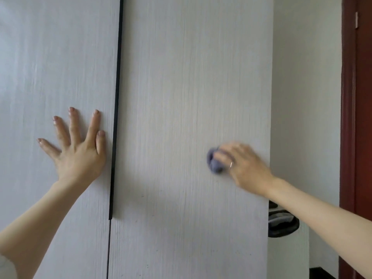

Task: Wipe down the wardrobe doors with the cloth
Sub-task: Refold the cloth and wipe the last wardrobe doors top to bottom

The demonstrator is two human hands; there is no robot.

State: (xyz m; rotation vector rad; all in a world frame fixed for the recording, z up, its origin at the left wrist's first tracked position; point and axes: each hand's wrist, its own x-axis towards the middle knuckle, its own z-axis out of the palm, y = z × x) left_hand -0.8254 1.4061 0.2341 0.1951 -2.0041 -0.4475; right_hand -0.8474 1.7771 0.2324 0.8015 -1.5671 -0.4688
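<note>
Two pale grey wood-grain wardrobe doors fill the view, the left door (50, 67) and the right door (191, 77), split by a black vertical strip (117, 87). My left hand (78, 152) presses flat on the left door with fingers spread, thumb beside the strip. My right hand (243, 164), blurred by motion, grips a bunched blue-grey cloth (214, 163) against the right door near its right edge. The cloth sticks out to the left of my fingers.
A white wall (306, 97) lies to the right of the wardrobe. A dark red door frame (356, 117) runs down the far right. A dark grey object (281, 224) shows behind the wardrobe's right edge, under my right forearm.
</note>
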